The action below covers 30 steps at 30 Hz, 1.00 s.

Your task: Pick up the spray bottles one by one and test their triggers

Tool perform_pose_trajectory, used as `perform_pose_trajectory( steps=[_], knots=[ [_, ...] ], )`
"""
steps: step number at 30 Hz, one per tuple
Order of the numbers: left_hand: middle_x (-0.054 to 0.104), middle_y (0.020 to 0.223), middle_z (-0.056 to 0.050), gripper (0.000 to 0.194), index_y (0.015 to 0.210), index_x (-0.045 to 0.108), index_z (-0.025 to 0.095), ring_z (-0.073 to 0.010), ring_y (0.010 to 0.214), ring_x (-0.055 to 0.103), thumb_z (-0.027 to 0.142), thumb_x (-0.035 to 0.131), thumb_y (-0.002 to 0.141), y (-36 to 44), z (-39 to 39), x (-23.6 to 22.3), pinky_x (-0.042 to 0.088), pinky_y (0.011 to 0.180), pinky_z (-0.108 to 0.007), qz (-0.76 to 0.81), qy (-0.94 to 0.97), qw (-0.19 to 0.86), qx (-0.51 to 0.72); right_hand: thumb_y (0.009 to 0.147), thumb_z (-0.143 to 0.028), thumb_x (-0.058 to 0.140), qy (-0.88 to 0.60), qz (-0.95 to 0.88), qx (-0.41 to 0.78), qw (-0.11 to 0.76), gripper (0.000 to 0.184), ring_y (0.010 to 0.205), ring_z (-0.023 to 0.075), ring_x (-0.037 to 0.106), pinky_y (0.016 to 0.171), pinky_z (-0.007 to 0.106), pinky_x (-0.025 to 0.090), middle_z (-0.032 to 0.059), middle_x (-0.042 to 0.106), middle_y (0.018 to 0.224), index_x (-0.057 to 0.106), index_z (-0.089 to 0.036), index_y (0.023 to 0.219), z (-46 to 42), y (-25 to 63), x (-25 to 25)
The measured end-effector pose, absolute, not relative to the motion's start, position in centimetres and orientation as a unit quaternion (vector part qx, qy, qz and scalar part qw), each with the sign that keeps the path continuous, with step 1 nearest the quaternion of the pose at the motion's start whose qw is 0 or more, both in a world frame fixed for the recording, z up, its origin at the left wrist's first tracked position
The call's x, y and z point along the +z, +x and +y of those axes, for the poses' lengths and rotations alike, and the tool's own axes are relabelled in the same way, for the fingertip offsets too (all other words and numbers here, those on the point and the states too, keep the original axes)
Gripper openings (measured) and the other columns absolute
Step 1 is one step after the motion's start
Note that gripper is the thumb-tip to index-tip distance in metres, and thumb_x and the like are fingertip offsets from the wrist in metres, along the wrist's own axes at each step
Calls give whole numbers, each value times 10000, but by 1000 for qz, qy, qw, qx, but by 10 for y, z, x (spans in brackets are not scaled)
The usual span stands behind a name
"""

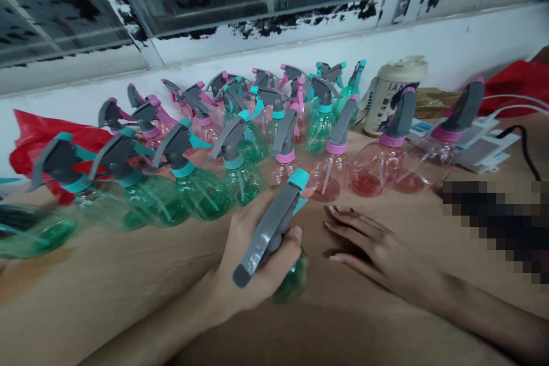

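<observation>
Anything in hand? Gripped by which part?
Left hand holds a green spray bottle, fingers wrapped just beneath its gray spray head, apparently at the neck, which is hidden. Right hand holds nothing.

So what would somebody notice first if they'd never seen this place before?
Probably the crowd of spray bottles on the table, with green bottles along the front left and pink bottles along the front right. Nearest, in the middle, the left hand grips a spray bottle with a turquoise tip. Bright red plastic also stands out at the far left, near the white wall.
</observation>
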<state>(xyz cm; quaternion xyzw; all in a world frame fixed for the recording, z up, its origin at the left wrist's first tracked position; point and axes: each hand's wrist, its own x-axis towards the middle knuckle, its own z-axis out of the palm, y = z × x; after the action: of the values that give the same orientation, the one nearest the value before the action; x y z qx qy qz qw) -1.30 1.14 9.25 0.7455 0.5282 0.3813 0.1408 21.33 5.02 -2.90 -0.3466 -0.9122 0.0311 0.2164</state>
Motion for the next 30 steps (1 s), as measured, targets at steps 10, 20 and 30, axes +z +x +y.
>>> perform_pose_trajectory(
  steps=[10,20,30],
  knots=[
    [577,719,5,250,972,528,229,-153,625,594,162,492,734,-12,12,88,508,617,-277,498,742,192,406,874,-441,477,-349,-916,24,196,488,1260,248,412,1019,466,388,94,480,1352,475,-189,1292,51,214,-29],
    [543,656,34,143,855,493,261,-131,508,521,172,474,744,-16,13,94,483,518,-257,488,760,209,374,888,-429,459,-334,-921,1,200,514,1275,250,389,1022,467,382,106,475,1354,414,-183,1338,49,214,-32],
    [566,751,2,161,861,531,241,-145,618,577,148,477,742,-17,13,98,501,610,-262,469,778,198,368,888,-429,458,-334,-924,1,186,497,1272,253,393,1024,468,380,109,470,1359,446,-172,1313,50,214,-29]
  ],
)
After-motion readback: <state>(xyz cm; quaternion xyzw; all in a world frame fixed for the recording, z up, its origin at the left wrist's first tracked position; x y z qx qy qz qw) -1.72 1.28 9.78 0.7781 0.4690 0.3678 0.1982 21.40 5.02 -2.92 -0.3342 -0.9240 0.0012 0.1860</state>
